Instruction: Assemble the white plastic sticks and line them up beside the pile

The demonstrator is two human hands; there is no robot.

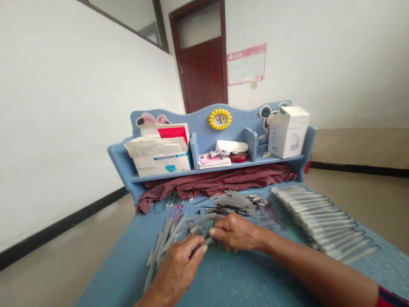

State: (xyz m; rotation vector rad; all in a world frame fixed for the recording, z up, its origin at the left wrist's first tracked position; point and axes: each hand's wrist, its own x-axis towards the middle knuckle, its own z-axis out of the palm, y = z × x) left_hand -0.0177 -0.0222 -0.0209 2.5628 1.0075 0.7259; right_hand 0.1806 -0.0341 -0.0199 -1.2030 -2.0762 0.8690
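Observation:
My left hand (183, 259) is closed, thumb and forefinger pinching a pale translucent tube (208, 241) whose end sticks out towards the right. Facing it, my right hand (235, 232) is curled with its fingertips close to that tube's end; what it grips is hidden by the fingers and blur. Loose whitish tubes (162, 241) lie at angles beyond and beside my left hand. Behind the hands is a heap of small parts (236, 202), with pale tubes and thin dark pieces mixed. To the right, many similar filled tubes (319, 221) lie side by side in a stack.
The blue desk (236, 281) has a raised shelf (166, 174) at its back. On it stand a mask box (164, 164), a red round tin (238, 157), and a white carton (287, 134). A checked cloth (217, 182) is bunched beneath the shelf.

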